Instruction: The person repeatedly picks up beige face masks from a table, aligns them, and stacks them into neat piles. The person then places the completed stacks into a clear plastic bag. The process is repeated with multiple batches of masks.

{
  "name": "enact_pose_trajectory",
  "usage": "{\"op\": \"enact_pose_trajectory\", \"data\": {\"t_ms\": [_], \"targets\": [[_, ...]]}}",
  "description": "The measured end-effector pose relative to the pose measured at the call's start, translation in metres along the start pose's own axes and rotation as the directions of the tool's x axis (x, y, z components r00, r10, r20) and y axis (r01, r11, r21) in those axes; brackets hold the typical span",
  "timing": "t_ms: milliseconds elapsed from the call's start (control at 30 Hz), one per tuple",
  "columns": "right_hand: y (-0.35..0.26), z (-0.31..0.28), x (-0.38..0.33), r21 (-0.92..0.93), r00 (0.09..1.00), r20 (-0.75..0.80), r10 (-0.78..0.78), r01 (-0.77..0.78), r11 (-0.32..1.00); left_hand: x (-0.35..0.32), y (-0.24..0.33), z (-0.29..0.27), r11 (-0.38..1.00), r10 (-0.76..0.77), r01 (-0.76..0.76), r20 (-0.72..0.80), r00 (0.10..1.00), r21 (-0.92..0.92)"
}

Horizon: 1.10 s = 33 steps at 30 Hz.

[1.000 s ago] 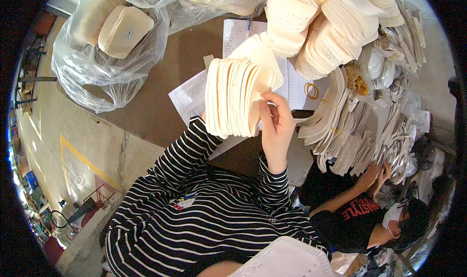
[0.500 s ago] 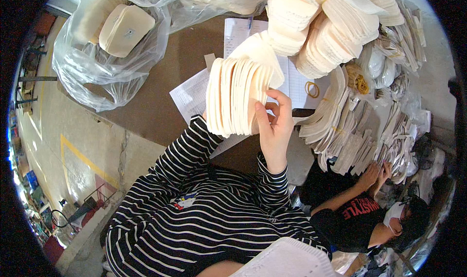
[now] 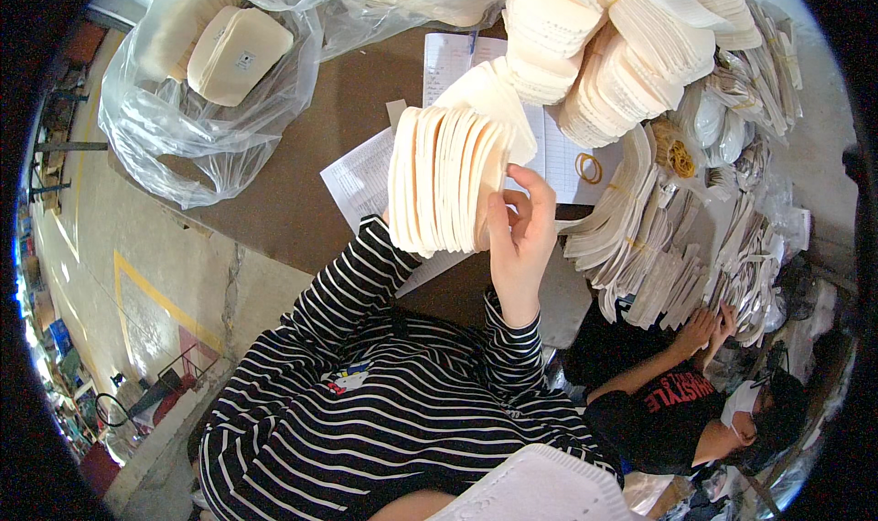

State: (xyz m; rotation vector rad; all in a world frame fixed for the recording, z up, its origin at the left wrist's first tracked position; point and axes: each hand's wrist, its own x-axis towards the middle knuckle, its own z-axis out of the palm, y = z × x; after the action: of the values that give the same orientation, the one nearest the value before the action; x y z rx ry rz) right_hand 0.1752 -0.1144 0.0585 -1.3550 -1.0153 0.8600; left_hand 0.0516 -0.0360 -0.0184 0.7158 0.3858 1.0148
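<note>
A thick stack of cream insoles (image 3: 444, 182) stands on edge above the table, its pieces fanned slightly apart. My left hand (image 3: 387, 215) supports it from the left and behind; only a sliver of skin shows and its fingers are hidden. At the right face of the stack, my right hand (image 3: 524, 237) has its thumb and index fingertips on the outermost insoles, the other fingers curled in. Just behind lies another loose cream piece (image 3: 494, 91), partly covered by the stack.
Banded cream bundles (image 3: 640, 54) are piled at the far right. Written sheets (image 3: 361, 178) and rubber bands (image 3: 588, 168) lie on the brown table (image 3: 265, 228). A clear plastic bag (image 3: 174, 169) holds more pieces at left. A co-worker's hands (image 3: 704, 329) touch strip bundles at right.
My right hand has shifted slightly to the right, with its fingertips still at the stack's right side. The stack stays in nearly the same place.
</note>
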Motion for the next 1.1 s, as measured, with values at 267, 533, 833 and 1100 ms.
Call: {"op": "enact_pose_trajectory", "data": {"t_ms": [267, 533, 833, 1100], "targets": [[-0.013, 0.001, 0.004, -0.225, 0.995, 0.017, -0.099, 0.1, 0.969, 0.002, -0.007, -0.007, 0.955, -0.015, 0.045, 0.106, 0.994, -0.292], [-0.009, -0.002, 0.002, -0.288, 0.992, 0.011, -0.126, 0.124, 0.949, 0.009, -0.021, -0.015, 0.838, -0.098, 0.138, 0.104, 0.99, -0.528], [-0.001, 0.0, -0.001, -0.228, 0.989, -0.06, -0.134, 0.117, 0.967, 0.003, -0.004, 0.003, 0.983, -0.117, 0.111, -0.032, 0.993, -0.146], [-0.013, 0.001, 0.0, -0.36, 0.988, 0.024, -0.151, 0.149, 0.921, 0.011, -0.031, -0.024, 0.775, -0.239, 0.195, 0.007, 0.971, -0.601]]}}
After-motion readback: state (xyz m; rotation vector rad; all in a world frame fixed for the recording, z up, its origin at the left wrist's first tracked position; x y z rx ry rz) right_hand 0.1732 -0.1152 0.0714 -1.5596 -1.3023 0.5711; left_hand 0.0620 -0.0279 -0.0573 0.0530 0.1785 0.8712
